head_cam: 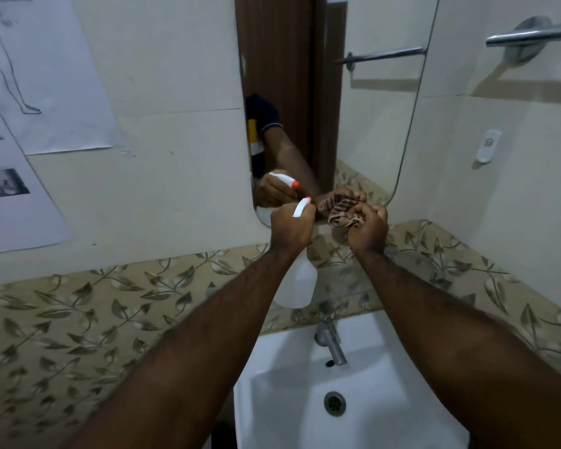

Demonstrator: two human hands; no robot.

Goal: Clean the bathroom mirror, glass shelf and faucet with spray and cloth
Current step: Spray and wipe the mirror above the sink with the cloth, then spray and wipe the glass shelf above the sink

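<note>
With the left hand (290,226) gripping the spray bottle (297,280) and the right hand (368,230) clutching the bunched cloth (342,215), mist may miss the mirror (353,108).

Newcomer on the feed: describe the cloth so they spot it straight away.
Start at the mirror above the white sink; two hands are raised at its bottom edge. The right hand grips the cloth, a crumpled brown striped rag. The left hand beside it holds a white spray bottle with an orange nozzle instead.
</note>
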